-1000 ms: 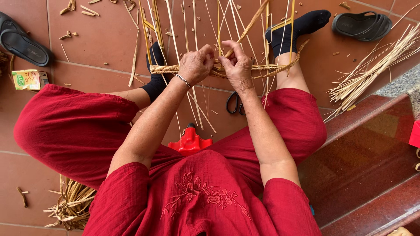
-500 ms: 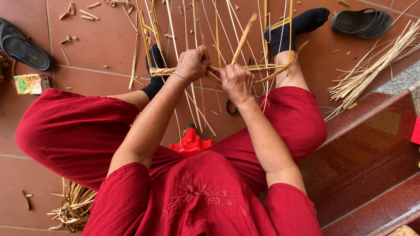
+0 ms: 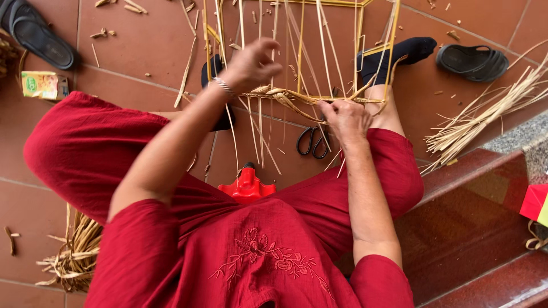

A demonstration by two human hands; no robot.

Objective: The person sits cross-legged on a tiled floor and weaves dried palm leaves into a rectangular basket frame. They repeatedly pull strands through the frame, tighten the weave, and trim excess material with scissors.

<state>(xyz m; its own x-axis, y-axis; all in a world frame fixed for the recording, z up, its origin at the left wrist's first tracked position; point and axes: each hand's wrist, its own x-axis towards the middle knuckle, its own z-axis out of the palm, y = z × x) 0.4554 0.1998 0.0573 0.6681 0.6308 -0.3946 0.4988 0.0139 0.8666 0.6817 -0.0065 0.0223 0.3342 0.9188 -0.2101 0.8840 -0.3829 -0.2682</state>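
Left hand (image 3: 251, 64) has lifted off the woven straw band (image 3: 297, 98), fingers loosely open; right hand (image 3: 345, 118) still pinches it at centre frame

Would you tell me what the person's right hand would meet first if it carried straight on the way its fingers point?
The right hand points up and left along the woven straw band, which its fingers already pinch. Further on it would probably meet the upright straw strands, though depth is hard to judge.

sandals (image 3: 40, 35) 2 | scissors (image 3: 313, 140) 1 | hands (image 3: 251, 64) 2 (both weaving)
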